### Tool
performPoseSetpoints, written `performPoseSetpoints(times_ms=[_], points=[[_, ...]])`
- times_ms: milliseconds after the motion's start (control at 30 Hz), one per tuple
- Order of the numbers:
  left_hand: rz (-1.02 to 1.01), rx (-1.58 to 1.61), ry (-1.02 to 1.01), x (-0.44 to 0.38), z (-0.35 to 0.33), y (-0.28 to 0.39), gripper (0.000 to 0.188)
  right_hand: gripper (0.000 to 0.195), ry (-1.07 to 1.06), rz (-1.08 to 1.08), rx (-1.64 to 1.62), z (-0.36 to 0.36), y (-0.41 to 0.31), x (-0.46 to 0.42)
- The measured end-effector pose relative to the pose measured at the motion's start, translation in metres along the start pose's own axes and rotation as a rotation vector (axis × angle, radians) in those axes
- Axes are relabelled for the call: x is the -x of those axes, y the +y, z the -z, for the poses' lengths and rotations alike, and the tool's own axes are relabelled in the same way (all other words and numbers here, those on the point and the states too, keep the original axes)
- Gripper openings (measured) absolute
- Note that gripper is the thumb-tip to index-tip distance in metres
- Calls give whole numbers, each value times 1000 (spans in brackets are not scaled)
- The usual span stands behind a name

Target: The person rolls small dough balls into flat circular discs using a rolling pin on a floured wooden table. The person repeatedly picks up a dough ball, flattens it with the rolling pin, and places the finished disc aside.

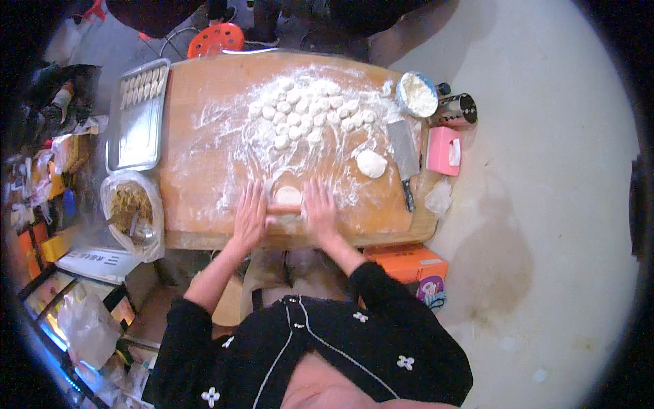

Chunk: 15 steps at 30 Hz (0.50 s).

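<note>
My left hand (250, 212) and my right hand (319, 208) lie palm down over the two ends of a thin wooden rolling pin (285, 209), fingers stretched forward. Between them, a flattened round of dough (288, 195) rests on the floured wooden board (194, 194), right by the pin. My palms hide the pin's ends. Farther up the board, many small floured dough pieces (294, 119) are spread in a loose group. A larger lump of dough (372, 163) sits to the right of my right hand.
A cleaver (403, 148) lies along the right side, below a bowl of flour (418, 95). Nearby are a pink tissue box (437, 151) and a metal cylinder (462, 109). At left stand a metal tray (135, 138) with shaped dumplings (145, 84) and a plastic-lined bowl of filling (130, 207).
</note>
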<state>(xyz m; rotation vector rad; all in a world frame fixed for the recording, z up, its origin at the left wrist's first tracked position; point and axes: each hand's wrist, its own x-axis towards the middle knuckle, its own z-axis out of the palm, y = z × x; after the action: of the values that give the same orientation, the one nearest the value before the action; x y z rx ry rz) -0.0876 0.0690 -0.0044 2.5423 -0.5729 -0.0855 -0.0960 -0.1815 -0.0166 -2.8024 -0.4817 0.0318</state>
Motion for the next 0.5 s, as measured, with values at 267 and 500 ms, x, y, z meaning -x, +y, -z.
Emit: performPoseSetpoints(times_ms=[267,500], points=[[76,-154,91,-44,22,4,74,66,77,-183,-219,27,-12,-42],[87,69,156,34,2,22,25,21,75,-267,-271,32,-52,-46]])
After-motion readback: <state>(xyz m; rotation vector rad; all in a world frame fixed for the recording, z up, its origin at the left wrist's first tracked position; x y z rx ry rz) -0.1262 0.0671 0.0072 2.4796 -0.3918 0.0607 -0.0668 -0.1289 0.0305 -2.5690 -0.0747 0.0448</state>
